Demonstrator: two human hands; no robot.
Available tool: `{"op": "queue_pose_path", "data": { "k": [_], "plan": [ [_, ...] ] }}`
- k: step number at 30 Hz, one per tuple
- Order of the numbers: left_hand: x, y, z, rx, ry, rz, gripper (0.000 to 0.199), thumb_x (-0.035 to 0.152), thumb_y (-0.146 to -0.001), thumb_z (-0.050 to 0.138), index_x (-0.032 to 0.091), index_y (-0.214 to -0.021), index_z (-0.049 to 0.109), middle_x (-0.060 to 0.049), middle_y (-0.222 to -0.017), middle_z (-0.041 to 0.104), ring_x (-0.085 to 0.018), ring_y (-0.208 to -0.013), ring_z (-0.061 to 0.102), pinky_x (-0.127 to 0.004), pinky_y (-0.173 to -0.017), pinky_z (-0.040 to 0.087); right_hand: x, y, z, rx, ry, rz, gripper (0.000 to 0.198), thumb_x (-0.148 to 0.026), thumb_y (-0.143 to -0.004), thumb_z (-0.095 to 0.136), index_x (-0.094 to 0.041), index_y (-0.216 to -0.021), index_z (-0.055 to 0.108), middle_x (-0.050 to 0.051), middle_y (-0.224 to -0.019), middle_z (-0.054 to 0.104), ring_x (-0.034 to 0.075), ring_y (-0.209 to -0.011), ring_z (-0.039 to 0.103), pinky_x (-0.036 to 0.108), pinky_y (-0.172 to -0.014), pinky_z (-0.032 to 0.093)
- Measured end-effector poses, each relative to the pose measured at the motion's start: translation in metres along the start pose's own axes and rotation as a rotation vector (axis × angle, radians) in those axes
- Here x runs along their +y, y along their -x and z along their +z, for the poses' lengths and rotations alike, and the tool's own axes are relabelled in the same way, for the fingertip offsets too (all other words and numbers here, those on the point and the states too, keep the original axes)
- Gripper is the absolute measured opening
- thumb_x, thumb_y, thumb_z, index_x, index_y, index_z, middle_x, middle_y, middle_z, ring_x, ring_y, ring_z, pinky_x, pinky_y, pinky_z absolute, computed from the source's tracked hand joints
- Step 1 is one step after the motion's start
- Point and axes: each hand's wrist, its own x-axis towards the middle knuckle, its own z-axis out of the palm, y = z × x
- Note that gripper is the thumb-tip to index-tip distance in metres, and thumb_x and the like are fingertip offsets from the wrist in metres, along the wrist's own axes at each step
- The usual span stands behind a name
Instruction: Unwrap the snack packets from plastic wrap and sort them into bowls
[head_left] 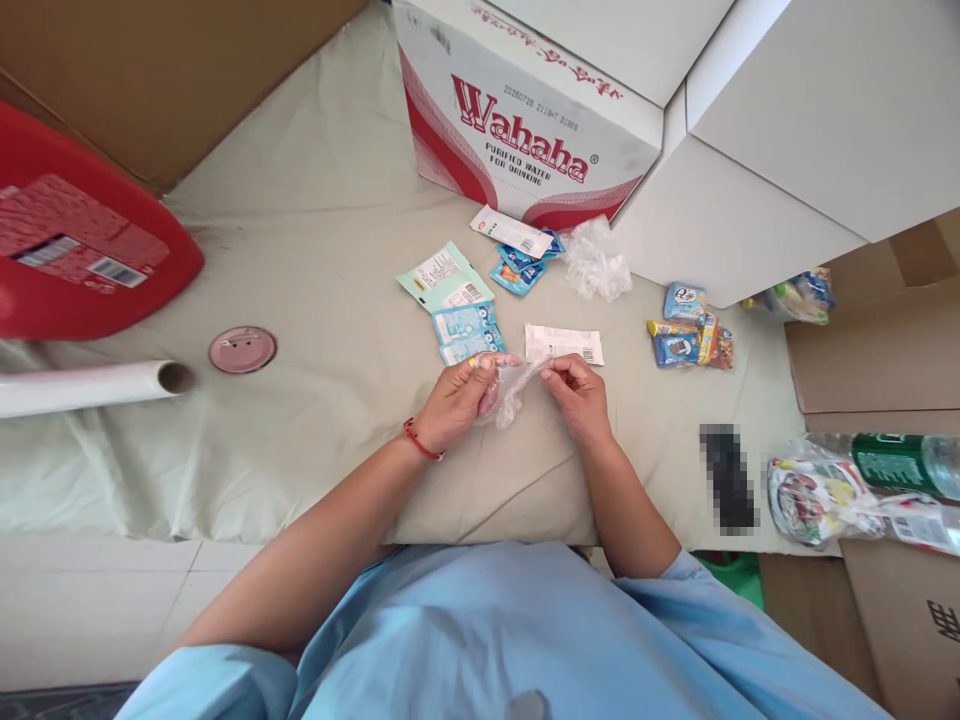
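Between my two hands is a thin clear plastic bag point(512, 392), crumpled and hanging a little above the cloth. My left hand point(459, 400) is closed on its left side, with the plastic over the fingers. At the other side, my right hand point(579, 398) pinches the bag between thumb and forefinger. Just beyond them lie a white sachet point(574, 343) and light-blue packets point(466, 330). A pale green packet point(442, 277) rests behind those. Farther back are a long white stick packet point(511, 232), small blue sachets point(519, 272) and a crumpled clear plastic bundle point(598, 258).
A Wahaha water carton point(525, 120) stands at the back beside white boxes point(810, 110). Small wrapped snacks point(684, 335) lie right, near a pixelated dark object point(727, 480) and a bottle point(892, 462). Left are a red container point(82, 230), pink round badge point(243, 350) and white roll point(90, 387).
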Motion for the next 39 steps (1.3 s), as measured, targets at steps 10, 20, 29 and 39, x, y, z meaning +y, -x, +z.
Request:
{"op": "queue_pose_path", "data": {
  "k": [10,20,29,39],
  "plan": [
    [0.003,-0.021,-0.026,0.351,0.178,0.0,0.051,0.073,-0.086,0.067,0.022,-0.087,0.072,0.006,-0.048,0.038,-0.011,-0.043,0.029,-0.027,-0.044,0.025,-0.014,-0.011,-0.031,-0.03,-0.554,0.224,0.028,-0.04,-0.077,0.072,-0.026,-0.084,0.049,-0.01,-0.065,0.054,0.004,-0.039,0.015,0.018,-0.035,0.011],
    [0.001,-0.027,-0.048,0.473,0.075,0.066,0.05,0.072,-0.088,0.065,0.022,-0.085,0.071,0.007,-0.048,0.035,-0.011,-0.045,0.034,-0.027,-0.046,0.03,-0.02,-0.015,-0.051,0.059,-0.439,0.191,0.035,-0.044,-0.073,0.077,-0.026,-0.084,0.048,-0.007,-0.074,0.068,0.004,-0.039,0.014,0.019,-0.036,0.009],
    [0.002,-0.03,-0.043,0.572,0.156,0.091,0.052,0.073,-0.086,0.066,0.021,-0.088,0.07,0.002,-0.062,0.056,-0.013,-0.055,0.052,-0.026,-0.051,0.04,-0.016,-0.012,-0.043,-0.201,-0.394,0.344,0.057,-0.061,-0.075,0.082,-0.025,-0.115,0.064,-0.002,-0.082,0.073,0.004,-0.042,0.03,0.019,-0.039,0.015],
    [-0.007,-0.034,-0.061,0.649,0.015,0.098,0.05,0.07,-0.094,0.056,0.021,-0.094,0.068,0.005,-0.06,0.043,-0.011,-0.051,0.038,-0.027,-0.051,0.032,-0.025,-0.013,-0.05,-0.012,-0.279,0.252,0.026,-0.036,-0.07,0.083,-0.022,-0.088,0.07,-0.009,-0.061,0.044,0.005,-0.047,0.022,0.019,-0.043,0.015]
  ]
}}
